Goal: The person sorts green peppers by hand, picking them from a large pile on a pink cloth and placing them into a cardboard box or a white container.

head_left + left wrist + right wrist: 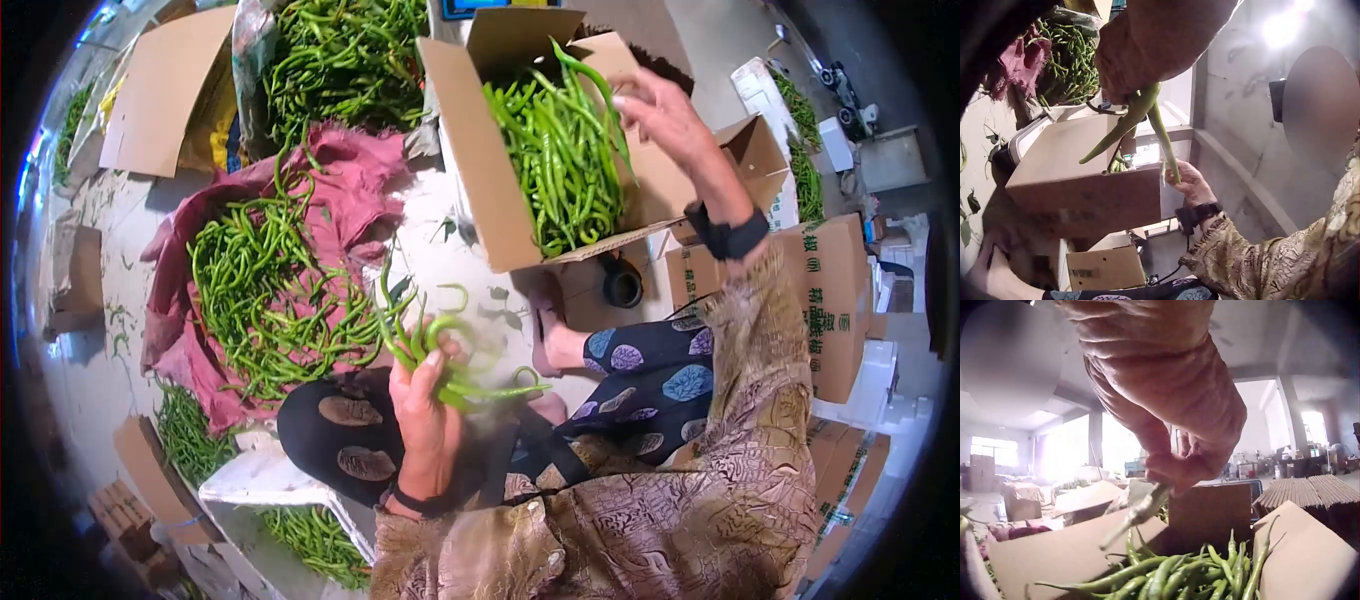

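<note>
L hand (425, 405) gripped a few green chilies (470, 391) near the knee, prob. bunched there as a handy supply. R hand (1172, 465), over the open carton (470, 150), pinched a single chili (1142, 511) near its stalk end, maybe for better control of how it lay. Carton chilies (560, 170) ran mostly lengthwise, approx. parallel, which likely saved space. Loose chili heap (250, 290) sat on reddish cloth (350, 175), presumably to keep it off the flr.
</note>
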{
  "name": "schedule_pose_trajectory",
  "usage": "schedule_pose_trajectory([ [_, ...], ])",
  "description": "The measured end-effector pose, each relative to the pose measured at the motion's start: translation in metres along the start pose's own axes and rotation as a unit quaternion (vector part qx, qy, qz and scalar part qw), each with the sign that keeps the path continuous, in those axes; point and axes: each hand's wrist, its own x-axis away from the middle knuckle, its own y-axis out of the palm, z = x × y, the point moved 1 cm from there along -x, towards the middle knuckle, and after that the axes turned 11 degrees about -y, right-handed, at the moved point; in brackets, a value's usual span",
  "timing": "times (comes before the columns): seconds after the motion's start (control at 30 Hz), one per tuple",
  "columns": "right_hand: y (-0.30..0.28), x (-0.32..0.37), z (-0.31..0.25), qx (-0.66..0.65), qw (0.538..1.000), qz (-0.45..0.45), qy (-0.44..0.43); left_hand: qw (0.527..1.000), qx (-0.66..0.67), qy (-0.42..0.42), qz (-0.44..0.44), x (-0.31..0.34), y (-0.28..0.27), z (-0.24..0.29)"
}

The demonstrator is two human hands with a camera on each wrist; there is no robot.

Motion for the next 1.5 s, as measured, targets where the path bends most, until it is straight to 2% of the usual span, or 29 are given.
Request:
schedule_pose_trajectory([
  [0.03,0.009,-0.003,-0.003,-0.025,0.996,0.061,-0.06,1.0,0.01,-0.002,-0.004,-0.001,0.001,0.001],
  [0.07,0.017,-0.007,-0.01,-0.022,0.993,0.079,-0.085,1.0,0.013,-0.004,-0.014,-0.003,0.001,0.004],
  [0.17,0.035,0.008,-0.059,-0.087,0.991,-0.083,-0.058,0.995,0.074,-0.034,-0.052,-0.004,0.006,0.008],
  [0.23,0.057,0.027,-0.092,-0.148,0.966,-0.206,-0.047,0.99,0.104,-0.056,-0.075,-0.007,0.007,0.005],
  [0.27,0.075,0.036,-0.092,-0.183,0.949,-0.248,-0.068,0.99,0.105,-0.059,-0.07,-0.008,0.007,0.004],
  [0.3,0.088,0.043,-0.098,-0.181,0.928,-0.311,-0.095,0.989,0.106,-0.075,-0.077,-0.009,0.009,0.003],
  [0.4,0.12,0.057,-0.116,-0.143,0.891,-0.427,-0.064,0.986,0.101,-0.091,-0.1,-0.01,0.011,0.001],
  [0.5,0.128,0.061,-0.111,-0.187,0.89,-0.408,-0.077,0.989,0.078,-0.086,-0.094,-0.009,0.012,0.001],
  [0.53,0.123,0.058,-0.111,-0.155,0.894,-0.415,-0.058,0.989,0.079,-0.084,-0.093,-0.009,0.01,0.002],
  [0.6,0.109,0.054,-0.101,-0.214,0.911,-0.353,0.003,0.996,0.069,-0.063,-0.012,-0.011,0.008,0.003],
  [0.63,0.093,0.047,-0.102,-0.242,0.909,-0.329,0.076,0.997,0.063,-0.053,0.003,-0.01,0.003,0.003],
  [0.67,0.076,0.038,-0.096,-0.227,0.922,-0.303,0.081,0.997,0.058,-0.053,0.004,-0.008,0.004,0.004],
  [0.73,0.048,0.018,-0.084,-0.21,0.954,-0.207,0.056,0.995,0.059,-0.078,-0.01,-0.008,-0.005,0.0],
  [0.8,0.032,-0.007,-0.054,-0.245,0.962,-0.113,0.047,0.995,0.058,-0.079,-0.007,-0.01,0.002,0.003],
  [0.83,0.019,-0.025,-0.039,-0.222,0.965,-0.134,0.035,0.995,0.054,-0.08,0.003,-0.008,0.004,0.005],
  [0.87,0.021,-0.035,-0.019,-0.231,0.972,-0.034,0.01,0.995,0.053,-0.08,0.014,-0.008,0.007,0.007],
  [0.93,0.023,-0.03,-0.008,-0.302,0.945,0.009,-0.125,0.99,0.109,-0.072,-0.051,-0.009,0.013,0.012],
  [0.97,0.03,-0.029,-0.022,-0.311,0.942,0.001,-0.124,0.987,0.115,-0.068,-0.085,-0.01,0.007,0.011],
  [1.0,0.033,-0.021,-0.04,-0.179,0.98,-0.033,-0.081,0.988,0.116,-0.064,-0.075,-0.01,0.005,0.011],
  [1.03,0.039,-0.008,-0.059,-0.041,0.996,-0.065,-0.038,0.985,0.139,-0.067,-0.083,-0.01,0.007,0.01],
  [1.1,0.059,0.029,-0.095,-0.111,0.974,-0.181,-0.074,0.979,0.156,-0.07,-0.11,-0.013,0.004,0.005],
  [1.13,0.072,0.051,-0.112,-0.078,0.973,-0.179,-0.127,0.979,0.156,-0.07,-0.108,-0.014,0.004,0.003],
  [1.23,0.099,0.091,-0.141,-0.051,0.913,-0.28,-0.291,0.98,0.154,-0.085,-0.097,-0.014,0.008,-0.001],
  [1.27,0.103,0.095,-0.15,-0.067,0.909,-0.353,-0.213,0.979,0.154,-0.088,-0.096,-0.013,0.009,-0.002],
  [1.33,0.127,0.104,-0.139,-0.061,0.894,-0.347,-0.276,0.978,0.144,-0.089,-0.122,-0.01,0.011,-0.004],
  [1.37,0.143,0.111,-0.134,-0.06,0.894,-0.347,-0.278,0.974,0.166,-0.102,-0.115,-0.01,0.013,-0.008],
  [1.43,0.166,0.122,-0.131,0.01,0.923,-0.225,-0.312,0.968,0.191,-0.117,-0.116,-0.006,0.013,-0.008],
  [1.47,0.166,0.122,-0.133,0.011,0.921,-0.226,-0.316,0.96,0.215,-0.133,-0.118,-0.005,0.013,-0.007],
  [1.5,0.167,0.12,-0.133,-0.006,0.926,-0.276,-0.257,0.961,0.21,-0.119,-0.134,-0.004,0.008,-0.01],
])
